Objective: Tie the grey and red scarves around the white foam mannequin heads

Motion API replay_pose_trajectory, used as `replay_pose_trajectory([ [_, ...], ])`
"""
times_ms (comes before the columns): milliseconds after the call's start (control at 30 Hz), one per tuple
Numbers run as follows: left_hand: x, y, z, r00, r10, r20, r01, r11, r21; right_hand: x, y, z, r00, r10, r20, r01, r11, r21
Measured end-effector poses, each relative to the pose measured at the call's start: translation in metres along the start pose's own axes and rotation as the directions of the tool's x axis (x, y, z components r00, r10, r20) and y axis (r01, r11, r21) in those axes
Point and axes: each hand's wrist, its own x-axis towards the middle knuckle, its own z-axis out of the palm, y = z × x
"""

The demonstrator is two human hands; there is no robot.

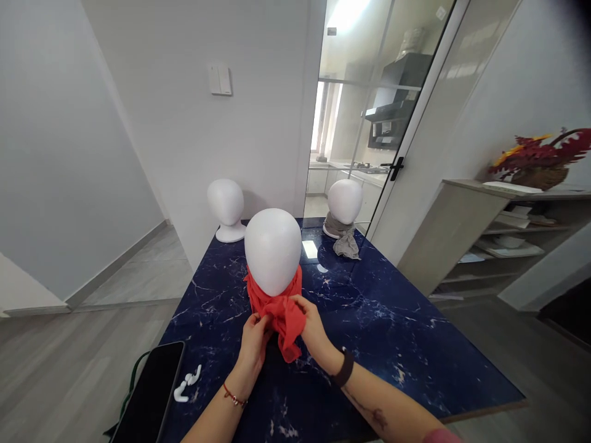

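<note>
A white foam mannequin head (272, 249) stands upright at the middle of the table. Around its neck wraps a red scarf (290, 326), bunched at the front below the chin. My left hand (253, 341) pinches the scarf's fabric at the lower left of the bunch. On the right side of the bunch, my right hand (311, 323) is closed on a fold of the same scarf. A loose end of the cloth hangs down between the hands. Some fingertips are hidden in the folds.
Behind stand a bare white mannequin head (226, 203) and another mannequin head (345, 201) with a grey scarf (346, 243) at its neck. A black phone (150, 394) and white earbuds (187, 383) lie on the dark blue marbled table (392, 332). Beyond is a glass door (364, 111).
</note>
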Motion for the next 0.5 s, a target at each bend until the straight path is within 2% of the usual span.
replay_pose_trajectory([
  [67, 0.001, 0.002, -0.001, 0.999, -0.039, -0.004, 0.039, 0.998, -0.055, 0.012, 0.011, 0.0, 0.993, 0.095, -0.076, -0.085, 0.99, 0.116],
  [100, 0.001, 0.003, -0.002, 0.998, -0.057, -0.004, 0.057, 0.995, -0.082, 0.015, 0.017, -0.001, 0.989, 0.106, -0.106, -0.097, 0.991, 0.088],
  [167, 0.002, 0.006, -0.003, 0.996, -0.091, -0.011, 0.088, 0.987, -0.133, 0.016, 0.028, -0.002, 0.994, 0.026, -0.107, -0.036, 0.995, -0.092],
  [200, 0.002, 0.007, -0.004, 0.995, -0.104, -0.013, 0.101, 0.983, -0.154, 0.014, 0.031, -0.003, 0.996, -0.048, -0.071, 0.032, 0.977, -0.21],
  [267, 0.001, 0.01, -0.004, 0.993, -0.119, 0.0, 0.117, 0.977, -0.178, 0.008, 0.032, -0.005, 0.984, -0.157, 0.086, 0.179, 0.89, -0.42],
  [333, -0.001, 0.012, -0.003, 0.993, -0.12, 0.015, 0.12, 0.975, -0.185, 0.003, 0.026, -0.005, 0.964, -0.152, 0.22, 0.254, 0.781, -0.57],
  [433, -0.004, 0.015, -0.002, 0.992, -0.123, 0.006, 0.122, 0.972, -0.201, 0.002, 0.017, -0.003, 0.963, -0.075, 0.259, 0.24, 0.678, -0.695],
  [500, -0.005, 0.016, -0.002, 0.992, -0.124, 0.009, 0.123, 0.966, -0.226, 0.006, 0.014, -0.002, 0.973, -0.054, 0.223, 0.199, 0.686, -0.7],
])
